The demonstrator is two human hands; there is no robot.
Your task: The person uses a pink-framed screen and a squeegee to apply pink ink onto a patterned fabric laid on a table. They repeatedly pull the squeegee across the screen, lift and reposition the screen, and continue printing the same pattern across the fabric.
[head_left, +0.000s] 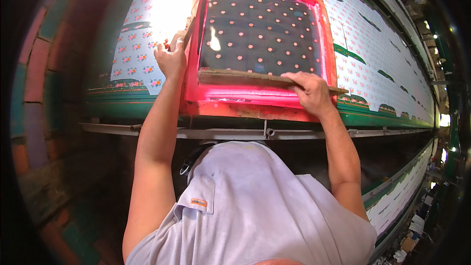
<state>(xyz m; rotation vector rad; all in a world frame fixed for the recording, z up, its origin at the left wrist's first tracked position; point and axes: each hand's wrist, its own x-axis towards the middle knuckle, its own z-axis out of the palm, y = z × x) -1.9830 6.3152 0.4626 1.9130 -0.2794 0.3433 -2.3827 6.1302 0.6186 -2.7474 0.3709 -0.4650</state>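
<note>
A screen-printing frame (326, 34) with red-stained borders lies on the long green table. Its dark mesh (255, 27) carries rows of small pale pink dots. Across the near end of the mesh rests a wooden squeegee (240, 78), with bright pink ink (235, 95) on its near side. My right hand (312, 91) grips the squeegee toward its right end, fingers curled over the top edge. At the frame's left side, my left hand (171, 58) has its fingers bent around the wooden edge.
White fabric pieces with printed flowers (135, 54) lie left of the frame, and more printed fabric (363, 34) stretches away to the right. A metal rail (196, 133) runs along the table's near edge. Another table with printed fabric (402, 196) stands at the lower right.
</note>
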